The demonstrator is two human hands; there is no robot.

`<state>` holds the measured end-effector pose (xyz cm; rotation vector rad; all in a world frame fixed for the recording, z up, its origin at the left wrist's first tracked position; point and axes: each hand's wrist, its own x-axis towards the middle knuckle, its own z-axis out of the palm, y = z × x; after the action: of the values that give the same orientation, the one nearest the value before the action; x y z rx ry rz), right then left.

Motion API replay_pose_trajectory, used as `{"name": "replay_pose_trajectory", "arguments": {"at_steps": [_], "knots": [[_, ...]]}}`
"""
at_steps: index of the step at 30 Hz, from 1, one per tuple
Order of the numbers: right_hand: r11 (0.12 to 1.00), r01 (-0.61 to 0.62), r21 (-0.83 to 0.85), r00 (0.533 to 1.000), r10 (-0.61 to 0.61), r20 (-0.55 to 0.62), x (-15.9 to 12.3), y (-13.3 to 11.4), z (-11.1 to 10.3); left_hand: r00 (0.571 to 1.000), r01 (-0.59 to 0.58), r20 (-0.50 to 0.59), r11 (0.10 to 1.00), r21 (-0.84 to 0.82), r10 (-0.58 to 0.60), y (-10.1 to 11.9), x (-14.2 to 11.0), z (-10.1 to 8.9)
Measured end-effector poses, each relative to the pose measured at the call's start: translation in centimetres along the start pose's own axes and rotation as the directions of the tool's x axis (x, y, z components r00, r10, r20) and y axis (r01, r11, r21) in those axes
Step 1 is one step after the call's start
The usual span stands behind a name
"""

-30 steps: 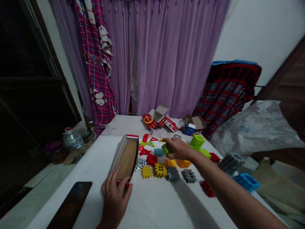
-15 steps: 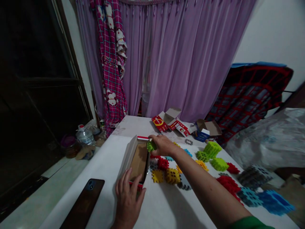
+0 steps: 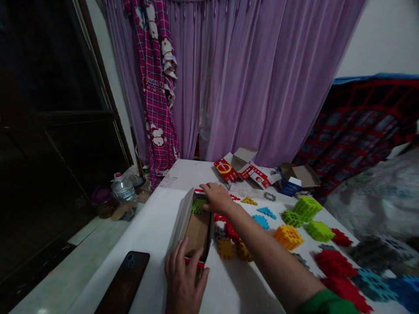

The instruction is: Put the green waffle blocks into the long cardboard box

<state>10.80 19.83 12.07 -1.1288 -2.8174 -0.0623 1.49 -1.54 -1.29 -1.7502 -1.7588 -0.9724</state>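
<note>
Recording the right hand point(image 3: 218, 198) spread over the far end of an open cardboard box point(image 3: 181, 218), fingers partly open and curving down. A green waffle block point(image 3: 199, 206) is sitting inside the box at that far end, just below the fingers and close against the hand; whether the hand has hold of it cannot be told from this view. The left hand point(image 3: 185, 279) is gripping the near end of the box from outside, fingers along one long wall and thumb towards the other.

Noting the box contents: one green block is showing, and the brown cardboard floor point(image 3: 198, 233) is bare nearer the left hand. The box is lying on a white table point(image 3: 186, 174), with its pale lid-side wall tilting outward to the left.

Counting loose pieces to the right of the box: three lime-green cubes point(image 3: 306, 208), one orange cube point(image 3: 288, 237), two yellow waffle blocks point(image 3: 225, 248) and two flat light-blue pieces point(image 3: 266, 212). Several red, grey and blue blocks point(image 3: 375, 283) are crowding the near right, too blurred for an exact count. Two opened cartons point(image 3: 229, 163) are lying along the far table edge, and one dark phone point(image 3: 124, 279) is lying face down left of the box.
</note>
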Motion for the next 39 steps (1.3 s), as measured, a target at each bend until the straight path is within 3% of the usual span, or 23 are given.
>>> {"name": "replay_pose_trajectory", "arguments": {"at_steps": [3,7,10,12,15,17,18,20,22,24,27,30,33,36,39], "knots": [[1.0,-0.026,0.018,0.997,0.027,-0.076,-3.4,1.4,-1.7,0.999,0.028,-0.018,0.999,-0.027,-0.028,0.3,0.2,-0.3],[0.991,-0.076,0.11,0.977,0.096,-0.192,-10.4,4.2,-2.9,1.0,-0.007,-0.029,1.0,0.03,0.008,0.2,0.3,-0.1],[0.943,-0.187,0.274,0.887,0.282,-0.367,-17.2,7.2,-1.7,0.998,-0.048,-0.029,0.996,0.081,0.051,-0.2,0.1,0.1],[0.881,-0.266,0.39,0.762,0.441,-0.475,-22.2,9.1,-0.1,0.997,-0.059,-0.04,0.994,0.097,0.063,-0.4,0.0,0.1],[0.735,-0.403,0.545,0.413,0.677,-0.609,-29.2,10.9,2.3,0.998,-0.053,-0.039,0.992,0.11,0.058,-0.4,0.0,-0.5],[0.638,-0.46,0.618,0.195,0.751,-0.63,-32.7,11.2,3.5,0.998,-0.063,-0.019,0.993,0.095,0.066,-0.1,0.5,-1.0],[0.601,-0.471,0.646,0.119,0.768,-0.629,-33.9,11.3,3.9,0.997,-0.077,0.001,0.994,0.074,0.077,0.2,0.9,-1.4],[0.563,-0.465,0.684,0.037,0.784,-0.62,-35.4,11.2,4.5,0.993,-0.113,0.043,0.994,0.012,0.112,1.0,2.3,-1.9],[0.569,-0.44,0.695,0.034,0.784,-0.62,-35.9,11.4,4.8,0.982,-0.151,0.104,0.987,-0.064,0.157,2.4,4.5,-2.3],[0.594,-0.414,0.69,0.06,0.774,-0.63,-35.9,11.8,5.0,0.957,-0.189,0.196,0.971,-0.143,0.215,4.1,7.6,-2.1],[0.617,-0.396,0.68,0.066,0.757,-0.65,-35.9,12.9,5.4,0.881,-0.2,0.375,0.945,-0.257,0.289,7.3,13.1,-0.2],[0.626,-0.365,0.689,0.059,0.754,-0.654,-36.3,13.8,6.5,0.783,-0.14,0.528,0.92,-0.365,0.328,11.2,18.3,3.7],[0.603,-0.33,0.726,0.056,0.78,-0.623,-36.6,14.1,8.1,0.615,-0.025,0.717,0.917,-0.398,0.328,15.2,21.8,8.8],[0.556,-0.316,0.768,0.016,0.813,-0.582,-36.8,14.2,9.3,0.554,-0.058,0.755,0.921,-0.385,0.351,18.9,23.4,13.8],[0.552,-0.298,0.778,0.031,0.821,-0.571,-36.7,14.5,9.8,0.508,-0.13,0.766,0.914,-0.385,0.394,22.0,24.2,17.5]]}}
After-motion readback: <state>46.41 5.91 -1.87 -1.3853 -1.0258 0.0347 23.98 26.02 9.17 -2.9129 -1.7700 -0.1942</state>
